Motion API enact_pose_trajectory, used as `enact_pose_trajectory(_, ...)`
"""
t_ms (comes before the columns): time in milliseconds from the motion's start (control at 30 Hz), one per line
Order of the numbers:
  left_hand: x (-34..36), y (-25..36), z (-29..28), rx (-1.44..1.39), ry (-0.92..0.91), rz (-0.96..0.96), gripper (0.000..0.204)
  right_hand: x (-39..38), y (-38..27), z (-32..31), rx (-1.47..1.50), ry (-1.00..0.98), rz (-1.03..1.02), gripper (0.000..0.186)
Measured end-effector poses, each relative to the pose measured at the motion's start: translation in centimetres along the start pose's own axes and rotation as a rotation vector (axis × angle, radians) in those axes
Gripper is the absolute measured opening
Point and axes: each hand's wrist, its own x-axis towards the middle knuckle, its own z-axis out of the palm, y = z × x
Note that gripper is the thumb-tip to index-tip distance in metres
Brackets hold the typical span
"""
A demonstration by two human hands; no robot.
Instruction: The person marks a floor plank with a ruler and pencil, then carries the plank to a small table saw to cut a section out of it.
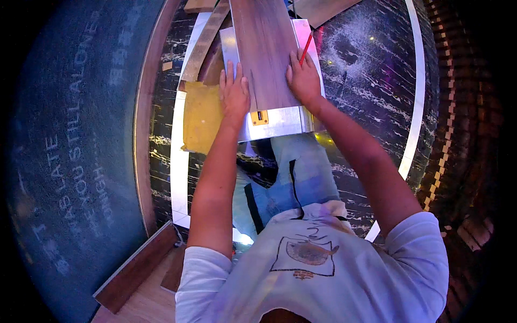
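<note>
Observed from the head view, looking down past own chest and both forearms.

Left hand (233, 92): laid flat, palm down, fingers extended and slightly spread, resting on left edge of a long brown wood-grain plank (265, 48). Nothing pinched or grasped; pressing only.

Right hand (303, 79): also palm down on right edge of same plank, fingers loosely curled over the edge. Red pencil (306, 47) pinched at the fingertips, pointing up and away, tip over plank's right border.

Plank: lay lengthwise away from the body, running from top of picture down to between the two hands. Sat on top of a shiny metal base (277, 123), flat and silvery, wider than the plank and showing on both sides and at the near end. Small yellow-orange tag (259, 117) seen on near face of metal base, just below left hand.

Left of base: yellow sheet (201, 117) lying on floor, touching or tucked beside the base; cannot tell which. Further strips of wood (205, 40) leaning or stacked at upper left, beside plank.

Floor: dark marble (371, 91) with white veining, pale curved inlay band (417, 97) at right. Another brown board (137, 269) at lower left, well apart from hands. Blue-toned trousers (301, 172) visible below base, between forearms.
</note>
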Motion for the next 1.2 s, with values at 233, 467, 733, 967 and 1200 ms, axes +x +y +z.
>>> enact_pose_trajectory(233,-1.9,0.3,-0.4,-0.02,-0.013,-0.011,0.046,-1.7,-0.5,-1.0,0.031,-0.024,-0.007,0.045)
enact_pose_trajectory(467,-3.4,-0.1,-0.4,0.034,0.037,0.063,0.045,-3.2,-1.2,-1.8,0.003,-0.031,0.004,0.046)
enact_pose_trajectory(733,-5.0,0.6,-1.4,-0.016,0.028,0.055,0.045,-4.5,-1.3,-2.1,0.01,0.013,-0.037,0.046)
enact_pose_trajectory(967,-6.3,1.1,-1.7,-0.043,0.012,0.048,0.046,-5.7,-1.6,-2.9,0.027,-0.01,-0.004,0.047)
enact_pose_trajectory(1200,-7.6,0.9,-1.4,0.007,0.04,0.036,0.045,-6.7,-2.0,-3.6,0.064,-0.019,-0.007,0.049)
